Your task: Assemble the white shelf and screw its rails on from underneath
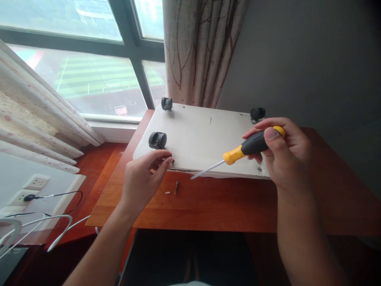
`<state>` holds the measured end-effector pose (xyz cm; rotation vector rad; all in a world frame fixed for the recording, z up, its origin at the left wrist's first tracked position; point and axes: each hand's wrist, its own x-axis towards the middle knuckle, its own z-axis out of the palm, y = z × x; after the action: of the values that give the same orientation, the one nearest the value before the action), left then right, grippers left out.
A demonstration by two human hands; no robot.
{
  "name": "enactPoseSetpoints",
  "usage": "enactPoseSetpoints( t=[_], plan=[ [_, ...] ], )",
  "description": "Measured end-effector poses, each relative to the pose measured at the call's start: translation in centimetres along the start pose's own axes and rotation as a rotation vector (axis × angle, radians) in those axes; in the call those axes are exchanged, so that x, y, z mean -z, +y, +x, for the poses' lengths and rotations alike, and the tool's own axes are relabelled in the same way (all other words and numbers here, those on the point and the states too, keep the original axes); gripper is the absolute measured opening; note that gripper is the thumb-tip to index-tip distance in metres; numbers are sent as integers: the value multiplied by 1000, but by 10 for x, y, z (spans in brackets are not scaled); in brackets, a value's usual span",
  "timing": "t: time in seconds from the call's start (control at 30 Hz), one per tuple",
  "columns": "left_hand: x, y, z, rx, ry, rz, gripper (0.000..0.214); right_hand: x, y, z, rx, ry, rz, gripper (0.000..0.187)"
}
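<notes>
My right hand (285, 155) is wrapped round a yellow and black screwdriver (254, 143), its metal shaft slanting down to the left above the near edge of a white panel (202, 135). At that panel's near left part, my left hand (145, 174) has thumb and forefinger pinched together over something small that I cannot make out. Just beyond those fingers stands a black caster (157, 140). Two more casters show farther off, one at the far left corner (167, 104) and one at the far right (257, 114).
The panel lies on a reddish wooden table (214, 210). Before it rest a small metal bolt (176, 187) and a tiny pale piece (167, 192). White cables (59, 222) and a wall socket (37, 182) are at left; a curtain (202, 51) hangs behind.
</notes>
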<state>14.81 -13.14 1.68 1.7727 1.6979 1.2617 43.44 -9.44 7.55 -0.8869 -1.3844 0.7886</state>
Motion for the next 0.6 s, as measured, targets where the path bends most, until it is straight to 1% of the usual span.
enactPoseSetpoints(
  t=[0.1,0.27,0.4,0.6],
  plan=[
    [1,-1,1,-6,-15,17,20,-1,0,1,-11,20,11,24],
    [1,-1,5,-61,0,99,19,-2,0,2,-58,30,47,31],
    [1,0,8,-113,28,161,16,-3,-2,1,-37,-2,12,30],
    [1,4,7,-193,-2,317,11,-5,-4,-2,-32,-28,-32,28]
  ],
)
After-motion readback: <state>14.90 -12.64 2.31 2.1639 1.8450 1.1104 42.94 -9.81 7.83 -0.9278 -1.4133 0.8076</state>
